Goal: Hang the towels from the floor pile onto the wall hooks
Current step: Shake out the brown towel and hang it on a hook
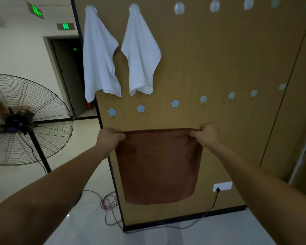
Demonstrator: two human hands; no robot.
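Observation:
A brown towel [158, 167] hangs spread flat in front of the wooden wall panel [219, 59]. My left hand [111, 137] pinches its upper left corner and my right hand [206, 134] pinches its upper right corner, so the top edge is stretched straight. Two white towels [99, 55] [141, 55] hang from the two leftmost round hooks in the upper row. The third round hook [179, 8] is bare, as are the others to its right. A lower row of flower-shaped hooks [140, 108] runs just above the brown towel. The floor pile is out of view.
A large standing fan [23, 119] stands on the left, close to my left arm. Cables [109, 204] lie coiled on the floor at the panel's foot. A wall socket [222, 186] with a plug sits low on the panel. A dark doorway [69, 75] opens behind.

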